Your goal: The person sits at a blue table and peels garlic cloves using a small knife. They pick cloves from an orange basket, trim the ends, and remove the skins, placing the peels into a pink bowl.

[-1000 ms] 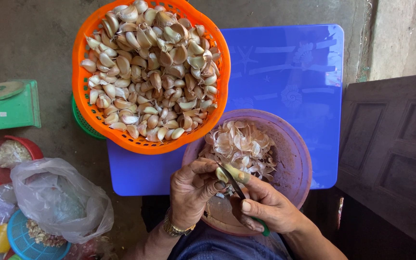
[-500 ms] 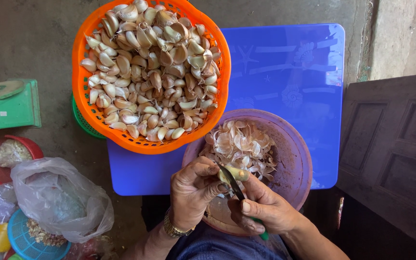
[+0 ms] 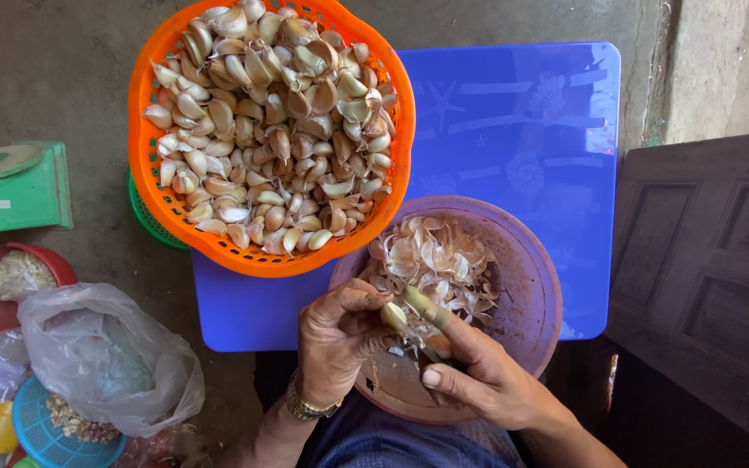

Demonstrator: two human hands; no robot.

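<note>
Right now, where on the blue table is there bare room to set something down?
The blue table is bare on its right side, between the orange basket of garlic and the dark wooden door, above the purple bowl. A narrow bare strip sits under the basket. Crowded: the front, where both hands work over the bowl.

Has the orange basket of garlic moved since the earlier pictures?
No. The orange basket keeps its place over the blue table corner, overlapping the purple bowl rim as before.
</note>
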